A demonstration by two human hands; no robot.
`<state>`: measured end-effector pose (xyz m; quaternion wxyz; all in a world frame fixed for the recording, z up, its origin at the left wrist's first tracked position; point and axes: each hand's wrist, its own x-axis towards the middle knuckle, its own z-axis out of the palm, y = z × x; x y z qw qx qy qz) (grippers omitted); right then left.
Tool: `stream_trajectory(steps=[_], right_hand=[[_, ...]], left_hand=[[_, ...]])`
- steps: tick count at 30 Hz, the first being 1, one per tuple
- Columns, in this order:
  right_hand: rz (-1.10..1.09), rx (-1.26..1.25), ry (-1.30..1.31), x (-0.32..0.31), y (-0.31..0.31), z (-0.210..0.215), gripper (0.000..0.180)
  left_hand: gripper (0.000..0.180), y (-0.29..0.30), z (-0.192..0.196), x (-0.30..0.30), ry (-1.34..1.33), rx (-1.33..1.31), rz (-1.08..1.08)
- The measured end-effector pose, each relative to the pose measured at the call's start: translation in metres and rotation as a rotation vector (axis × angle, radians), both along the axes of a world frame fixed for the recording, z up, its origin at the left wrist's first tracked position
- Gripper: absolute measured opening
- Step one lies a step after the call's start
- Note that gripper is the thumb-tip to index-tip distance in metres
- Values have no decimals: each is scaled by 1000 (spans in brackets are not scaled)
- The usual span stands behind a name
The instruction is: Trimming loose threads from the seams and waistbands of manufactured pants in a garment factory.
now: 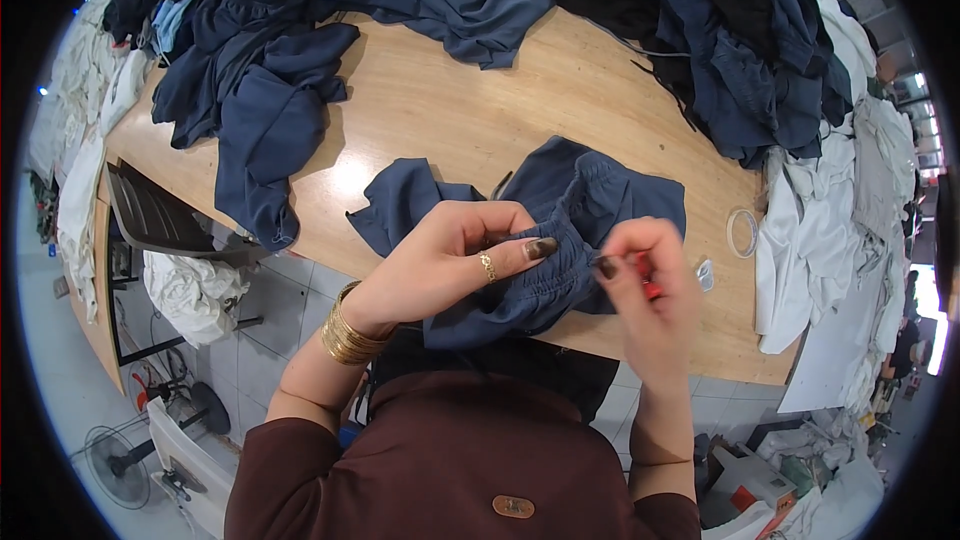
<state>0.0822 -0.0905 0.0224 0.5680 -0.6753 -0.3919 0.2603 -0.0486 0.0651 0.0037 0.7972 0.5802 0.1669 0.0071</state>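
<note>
A navy garment with a gathered elastic waistband (560,210) lies at the near edge of a wooden table (450,110). My left hand (455,255), with a gold ring and gold bangles on the wrist, pinches the gathered waistband between thumb and fingers. My right hand (650,280) is closed around a small red-handled tool (650,288), its tip at the waistband right beside my left thumb. Most of the tool is hidden inside my fist.
Heaps of navy and black garments (270,90) cover the far left, and another dark heap (740,50) the far right. White cloth (830,230) hangs at the right edge. A clear tape ring (742,232) lies on the wood. A fan (125,460) stands on the tiled floor.
</note>
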Motion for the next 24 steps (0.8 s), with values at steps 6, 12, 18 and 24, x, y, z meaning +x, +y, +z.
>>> stream_trajectory(steps=[6,12,18,24], right_hand=[[24,76,-379,7,-4,-1,40],[201,-43,-736,14,-9,-4,34],[151,-30,-657,9,-3,1,39],[281,-64,-653,10,-2,12,42]], left_hand=[[14,1,-1,0,-57,4,12],[15,2,0,-1,-50,14,3],[14,2,-2,-2,-41,-1,8],[14,3,-2,-3,-55,-2,16]])
